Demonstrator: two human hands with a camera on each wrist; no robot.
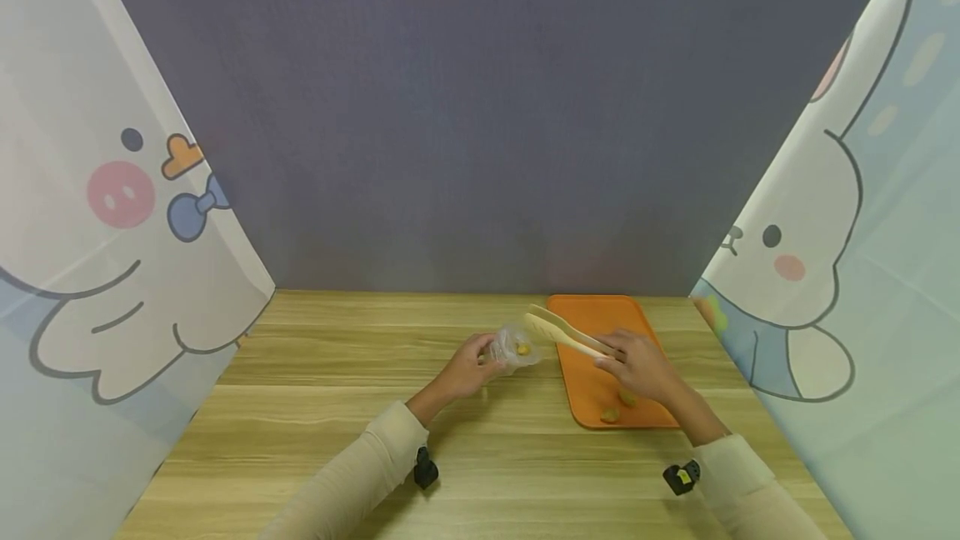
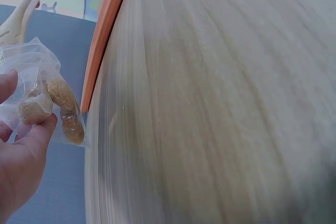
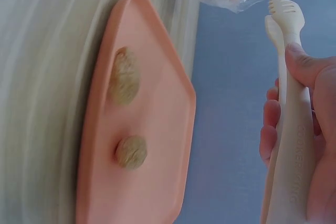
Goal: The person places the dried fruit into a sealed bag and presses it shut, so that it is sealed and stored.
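Note:
My left hand (image 1: 467,369) grips a clear plastic bag (image 2: 37,59) whose mouth faces the tray side. Inside the bag several rounded, wrinkled brown food pieces (image 2: 61,95) show through the film. In my right hand (image 1: 643,367) is a pair of cream tongs (image 3: 295,156), fingers and thumb wrapped about its arms. The tong heads lie near each other with nothing visible between them, just right of and above the bag's mouth in the head view. Below the right hand, a long brown food piece (image 3: 125,76) and a rounder one (image 3: 132,152) lie on the orange tray (image 1: 588,382).
The tray stands at the right of the wood-grain table (image 1: 322,407), reaching towards its back edge. A dark grey partition (image 1: 480,132) rises behind the table. Cartoon-printed panels (image 1: 795,215) close in both sides. Each wrist carries a small black camera (image 1: 425,468).

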